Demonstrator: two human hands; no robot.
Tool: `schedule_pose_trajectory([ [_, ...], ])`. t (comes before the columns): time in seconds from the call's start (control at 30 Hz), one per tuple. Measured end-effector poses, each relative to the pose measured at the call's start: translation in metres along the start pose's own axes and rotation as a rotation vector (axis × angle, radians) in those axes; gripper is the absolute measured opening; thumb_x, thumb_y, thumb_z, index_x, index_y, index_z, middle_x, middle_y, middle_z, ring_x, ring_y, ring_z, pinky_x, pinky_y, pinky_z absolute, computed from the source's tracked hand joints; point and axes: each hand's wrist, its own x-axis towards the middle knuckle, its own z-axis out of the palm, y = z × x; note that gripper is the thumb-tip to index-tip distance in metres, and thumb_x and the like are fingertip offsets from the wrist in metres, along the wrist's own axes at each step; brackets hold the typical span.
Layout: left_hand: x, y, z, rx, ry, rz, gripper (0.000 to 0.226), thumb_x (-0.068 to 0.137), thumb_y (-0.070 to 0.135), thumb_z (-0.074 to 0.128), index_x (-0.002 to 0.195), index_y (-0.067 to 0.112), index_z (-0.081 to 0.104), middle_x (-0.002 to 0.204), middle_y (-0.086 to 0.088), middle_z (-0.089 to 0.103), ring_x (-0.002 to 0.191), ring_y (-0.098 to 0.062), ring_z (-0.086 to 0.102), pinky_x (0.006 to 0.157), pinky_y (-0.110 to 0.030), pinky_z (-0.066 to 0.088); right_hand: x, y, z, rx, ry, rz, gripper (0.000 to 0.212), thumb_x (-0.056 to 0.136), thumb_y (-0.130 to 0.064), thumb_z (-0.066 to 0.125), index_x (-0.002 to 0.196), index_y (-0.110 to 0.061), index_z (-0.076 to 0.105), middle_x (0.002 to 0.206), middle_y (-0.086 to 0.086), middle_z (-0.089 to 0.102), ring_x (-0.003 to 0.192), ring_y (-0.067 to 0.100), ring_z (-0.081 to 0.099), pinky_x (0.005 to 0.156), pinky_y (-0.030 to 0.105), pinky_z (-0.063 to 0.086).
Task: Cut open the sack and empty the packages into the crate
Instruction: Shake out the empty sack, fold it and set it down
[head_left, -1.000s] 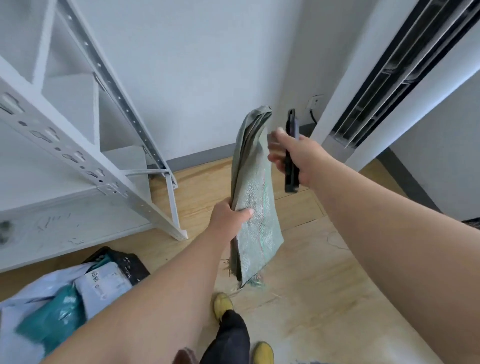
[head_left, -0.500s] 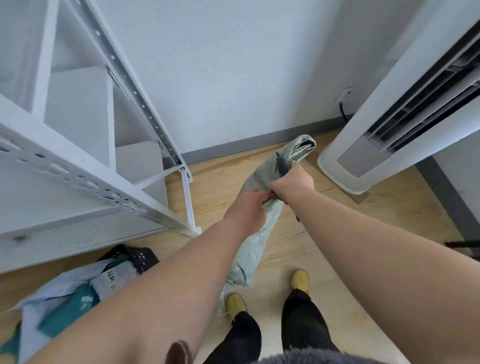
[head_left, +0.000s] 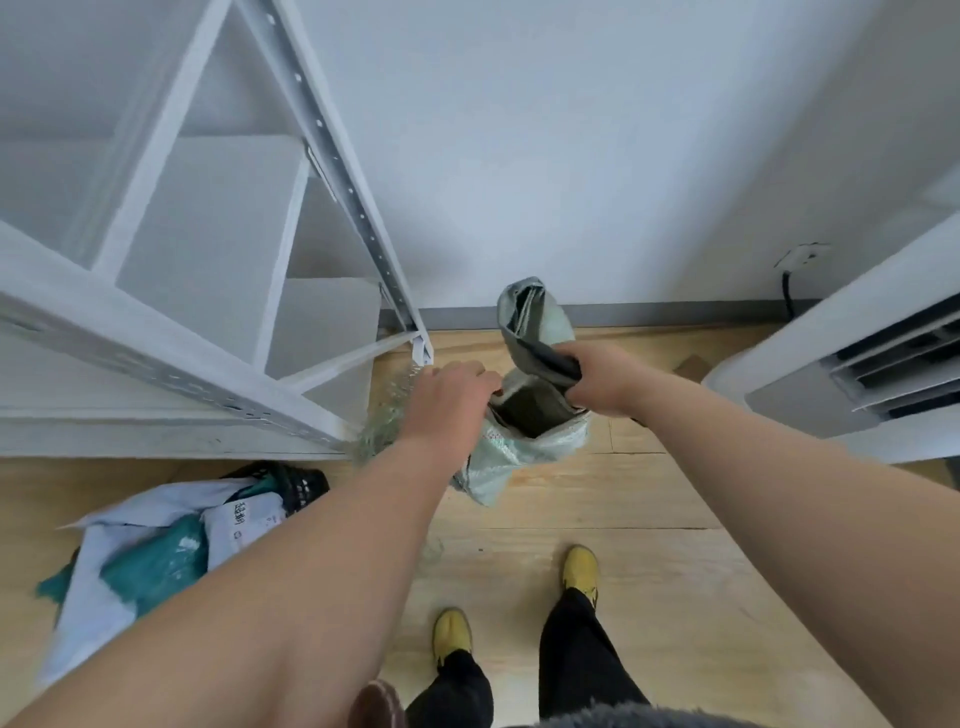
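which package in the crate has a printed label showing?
The white package at the pile's right edge, beside the black crate rim; its label faces up. The teal package and pale blue one show none.

One sack (head_left: 524, 447), one crate (head_left: 298, 483), two hands (head_left: 452, 387) — two yellow shoes (head_left: 581, 569), one shelving rack (head_left: 332, 150)

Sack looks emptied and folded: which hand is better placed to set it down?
Right, probably. The right hand grips the folded green woven sack at its fold, carrying it. The left hand only holds an edge near the white metal shelf.
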Motion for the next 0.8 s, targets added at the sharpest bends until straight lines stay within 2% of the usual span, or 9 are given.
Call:
schedule_pose_trajectory([
  [0.13, 0.023, 0.008, -0.003, -0.125, 0.228, -0.128, 0.065, 0.076, -0.008, 0.064, 0.13, 0.02, 0.04, 0.129, -0.005, 0.046, 0.073, -0.029, 0.059, 0.058, -0.036, 0.045, -0.003, 0.006, -0.036, -0.008, -0.152, -0.035, 0.037, 0.083, 0.001, 0.048, 0.109, -0.023, 0.059, 0.078, 0.001, 0.055, 0.058, 0.013, 0.048, 0.051, 0.022, 0.038],
  [0.27, 0.039, 0.019, -0.014, -0.069, 0.202, -0.064, 0.101, 0.074, 0.004, 0.074, 0.148, 0.036, 0.014, 0.148, 0.001, 0.022, 0.068, -0.022, 0.054, 0.055, -0.034, 0.048, -0.003, 0.01, -0.06, -0.158, -0.285, -0.082, 0.039, 0.084, -0.001, 0.044, 0.105, -0.033, 0.054, 0.081, 0.001, 0.057, 0.056, 0.013, 0.053, 0.052, 0.023, 0.043],
  [0.33, 0.045, 0.022, -0.019, -0.094, 0.102, -0.035, 0.086, 0.079, 0.01, 0.072, 0.145, 0.04, 0.024, 0.145, 0.004, 0.026, 0.079, -0.022, 0.056, 0.062, -0.033, 0.048, -0.002, 0.013, -0.067, -0.213, -0.328, -0.101, 0.041, 0.082, -0.001, 0.043, 0.103, -0.035, 0.054, 0.08, 0.003, 0.059, 0.055, 0.013, 0.056, 0.054, 0.024, 0.046],
  [0.4, 0.049, 0.021, -0.021, -0.143, -0.033, -0.078, 0.054, 0.085, 0.02, 0.068, 0.131, 0.037, 0.046, 0.133, 0.006, 0.04, 0.098, -0.025, 0.059, 0.076, -0.036, 0.05, 0.001, 0.018, -0.072, -0.232, -0.33, -0.105, 0.04, 0.081, -0.001, 0.044, 0.103, -0.031, 0.057, 0.08, 0.006, 0.061, 0.053, 0.013, 0.056, 0.054, 0.023, 0.046],
  [0.5, 0.049, 0.021, -0.02, -0.048, -0.1, -0.234, 0.031, 0.088, 0.036, 0.064, 0.117, 0.026, 0.059, 0.12, 0.002, 0.049, 0.105, -0.026, 0.057, 0.075, -0.031, 0.043, 0.011, 0.03, -0.075, -0.212, -0.18, -0.024, 0.032, 0.082, -0.005, 0.052, 0.105, -0.025, 0.062, 0.081, 0.003, 0.06, 0.062, 0.017, 0.058, 0.056, 0.023, 0.047],
  [0.6, 0.05, 0.027, -0.016, 0.013, 0.111, -0.249, 0.023, 0.083, 0.03, 0.068, 0.101, 0.016, 0.064, 0.111, -0.001, 0.051, 0.107, -0.025, 0.052, 0.078, -0.035, 0.045, 0.02, 0.041, -0.072, -0.12, 0.088, 0.035, 0.029, 0.082, -0.01, 0.056, 0.107, -0.023, 0.064, 0.089, 0.003, 0.064, 0.084, 0.026, 0.062, 0.072, 0.032, 0.053],
  [0.67, 0.053, 0.026, -0.016, -0.013, 0.348, -0.197, 0.016, 0.076, 0.02, 0.069, 0.088, 0.012, 0.064, 0.111, -0.003, 0.054, 0.109, -0.025, 0.049, 0.085, -0.034, 0.043, 0.024, 0.045, -0.067, -0.012, 0.358, -0.014, 0.025, 0.081, -0.012, 0.057, 0.101, -0.025, 0.062, 0.085, 0.001, 0.064, 0.081, 0.028, 0.061, 0.068, 0.035, 0.052],
  [0.7, 0.055, 0.023, -0.016, -0.03, 0.383, -0.175, 0.014, 0.075, 0.018, 0.066, 0.087, 0.012, 0.062, 0.112, -0.004, 0.056, 0.108, -0.025, 0.051, 0.085, -0.034, 0.043, 0.027, 0.048, -0.065, 0.014, 0.443, -0.033, 0.022, 0.08, -0.013, 0.057, 0.099, -0.026, 0.059, 0.083, 0.0, 0.063, 0.079, 0.028, 0.059, 0.065, 0.035, 0.052],
  [0.8, 0.055, 0.021, -0.007, -0.015, 0.008, -0.191, 0.012, 0.087, 0.016, 0.059, 0.097, 0.018, 0.053, 0.107, -0.002, 0.06, 0.097, -0.028, 0.059, 0.071, -0.034, 0.043, 0.031, 0.051, -0.054, -0.13, 0.247, 0.017, 0.014, 0.08, -0.015, 0.058, 0.084, -0.028, 0.056, 0.078, -0.003, 0.06, 0.082, 0.027, 0.06, 0.068, 0.034, 0.052],
])
